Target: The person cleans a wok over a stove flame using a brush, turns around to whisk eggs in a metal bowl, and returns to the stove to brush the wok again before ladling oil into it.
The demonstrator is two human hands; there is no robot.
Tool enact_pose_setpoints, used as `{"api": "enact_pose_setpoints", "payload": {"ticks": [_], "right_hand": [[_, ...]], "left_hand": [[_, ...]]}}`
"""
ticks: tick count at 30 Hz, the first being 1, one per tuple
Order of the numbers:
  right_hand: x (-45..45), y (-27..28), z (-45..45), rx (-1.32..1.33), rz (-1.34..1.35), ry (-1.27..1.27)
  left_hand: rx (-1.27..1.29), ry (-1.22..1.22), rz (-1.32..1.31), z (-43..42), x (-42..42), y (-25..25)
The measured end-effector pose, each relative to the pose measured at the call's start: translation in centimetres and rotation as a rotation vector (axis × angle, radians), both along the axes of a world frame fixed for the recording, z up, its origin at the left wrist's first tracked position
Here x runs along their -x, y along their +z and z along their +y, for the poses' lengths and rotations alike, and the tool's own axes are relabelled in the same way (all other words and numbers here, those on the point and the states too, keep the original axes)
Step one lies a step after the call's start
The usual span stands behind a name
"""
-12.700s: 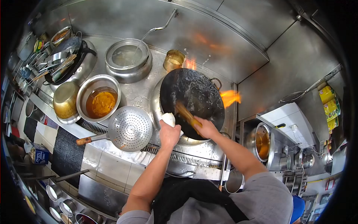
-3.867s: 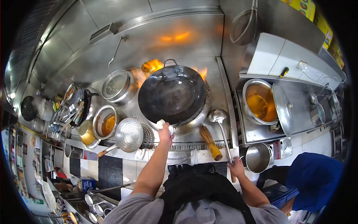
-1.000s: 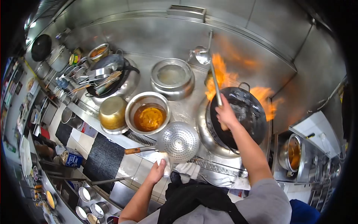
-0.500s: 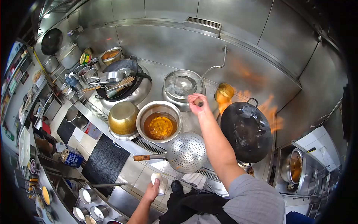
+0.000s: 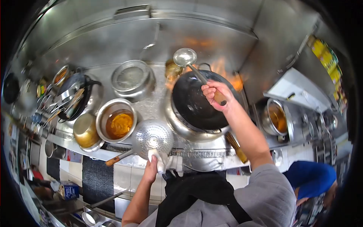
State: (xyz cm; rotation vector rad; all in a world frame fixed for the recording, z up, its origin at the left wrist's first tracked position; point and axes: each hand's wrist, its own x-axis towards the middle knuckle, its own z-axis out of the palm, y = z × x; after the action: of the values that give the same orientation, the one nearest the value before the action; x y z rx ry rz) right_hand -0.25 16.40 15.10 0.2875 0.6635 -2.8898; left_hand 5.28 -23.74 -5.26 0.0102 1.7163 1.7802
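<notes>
In my right hand (image 5: 218,95) is a ladle (image 5: 185,57), its wooden-ended handle wrapped by my closed fingers. The ladle's bowl hangs above the far left side of a black wok (image 5: 189,102), which stands on the burner with flames behind it. My left hand (image 5: 150,171) grips a folded white cloth (image 5: 162,162) near the counter's front edge. Just beyond the cloth lies a perforated strainer (image 5: 151,136) with a wooden handle pointing left. Left of the strainer stands a metal pot (image 5: 100,123) of amber liquid.
An upturned brassy pot (image 5: 85,130) sits at the left. Behind is a round steel pot (image 5: 132,77) of water. Flames (image 5: 219,70) rise behind the wok. A bamboo brush (image 5: 236,147) lies front right. A person in blue (image 5: 310,178) is at the right.
My view has turned right. My right hand has moved from near the water pot to over the wok, bringing the ladle along. My left hand has come up to the strainer's near edge with the cloth.
</notes>
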Motion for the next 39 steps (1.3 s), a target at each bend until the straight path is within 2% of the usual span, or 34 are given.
{"api": "enact_pose_setpoints", "payload": {"ticks": [1, 2, 3, 5, 6, 8, 10, 12, 14, 15, 16, 17, 18, 19, 21, 23, 24, 26, 27, 29, 31, 32, 33, 34, 35, 36, 38, 39], "right_hand": [[-2.0, 0.8, 1.0, -0.109, -0.058, -0.05], [-4.0, 1.2, 2.0, -0.097, -0.061, -0.069], [-5.9, 1.5, 3.0, -0.229, -0.137, -0.111], [-9.6, 0.4, 5.5, -0.43, -0.258, -0.203], [-11.9, 0.2, 6.5, -0.416, -0.26, -0.207], [-17.0, 0.4, 8.6, -0.722, -0.228, -0.126], [-22.2, -1.1, 11.7, -0.752, -0.18, -0.097], [-27.2, -3.1, 13.7, -1.21, -0.149, -0.148], [-31.9, -7.3, 14.6, -1.301, -0.157, -0.241], [-34.3, -10.0, 14.7, -1.387, -0.238, -0.248], [-36.5, -14.2, 14.4, -1.739, -0.24, -0.374], [-39.1, -16.4, 13.6, -1.79, -0.347, -0.315], [-41.7, -19.3, 13.1, -1.805, -0.333, -0.336], [-44.2, -20.0, 12.2, -1.721, -0.487, -0.18], [-48.1, -25.1, 11.2, -1.744, -0.479, -0.161], [-50.4, -29.0, 10.3, -1.866, -0.64, -0.038], [-51.4, -30.6, 10.1, -1.935, -0.642, -0.028], [-51.0, -30.0, 10.0, -1.922, -0.801, 0.188], [-50.6, -29.3, 10.3, -1.925, -0.788, 0.183], [-49.7, -28.2, 11.3, -2.101, -0.636, 0.242], [-46.3, -25.4, 13.0, -2.056, -0.636, 0.096], [-44.2, -23.2, 13.4, -2.021, -0.652, 0.005], [-42.3, -24.7, 14.1, -1.949, -0.612, 0.047], [-39.8, -26.4, 14.4, -1.872, -0.642, 0.216], [-36.6, -23.4, 13.3, -1.923, -0.693, 0.518], [-35.5, -25.1, 12.6, -2.064, -0.703, 0.578], [-34.3, -27.6, 13.0, -1.89, -0.779, 0.656], [-34.5, -27.4, 13.1, -1.765, -0.803, 0.535]], "left_hand": [[0.012, -0.027, -0.004, 2.1, -0.3, -0.4], [-0.038, 0.029, -0.071, 4.5, -0.8, -0.8], [-0.087, 0.092, -0.136, 6.9, -1.3, -1.1], [-0.057, 0.032, -0.23, 11.3, -2.6, -0.6], [-0.071, 0.018, -0.269, 13.5, -3.5, 0.0], [-0.093, -0.014, -0.299, 17.1, -5.7, 0.6], [-0.09, 0.018, -0.337, 19.9, -8.3, 1.3], [-0.191, -0.08, -0.371, 21.8, -10.8, 1.6], [-0.169, -0.029, -0.417, 23.1, -13.3, 1.5], [-0.169, -0.125, -0.383, 22.9, -14.2, 1.2], [-0.168, -0.219, -0.348, 22.8, -15.1, 1.1], [-0.186, -0.238, -0.351, 23.0, -15.9, 1.0], [-0.178, -0.226, -0.346, 23.2, -16.5, 1.2], [-0.154, -0.198, -0.353, 23.5, -16.9, 1.3], [-0.121, -0.15, -0.347, 24.2, -17.2, 2.3], [0.025, 0.121, -0.41, 25.9, -16.3, 4.5], [0.023, 0.132, -0.402, 26.6, -15.3, 4.5], [0.021, 0.267, -0.345, 27.5, -12.5, 3.7], [0.018, 0.285, -0.346, 28.3, -11.0, 3.7], [0.024, 0.306, -0.34, 30.2, -8.3, 3.4], [-0.006, 0.301, -0.348, 32.1, -6.0, 1.4], [0.03, 0.276, -0.358, 33.4, -5.4, 2.0], [0.039, 0.31, -0.315, 34.0, -5.3, 1.0], [0.042, 0.345, -0.271, 34.5, -5.0, 0.0], [0.021, 0.414, -0.252, 34.5, -5.1, 0.6], [-0.006, 0.42, -0.264, 33.9, -4.5, -0.1], [0.038, 0.505, -0.024, 31.1, -1.4, -2.1], [0.089, 0.444, 0.092, 28.6, 0.9, -1.3]]}}
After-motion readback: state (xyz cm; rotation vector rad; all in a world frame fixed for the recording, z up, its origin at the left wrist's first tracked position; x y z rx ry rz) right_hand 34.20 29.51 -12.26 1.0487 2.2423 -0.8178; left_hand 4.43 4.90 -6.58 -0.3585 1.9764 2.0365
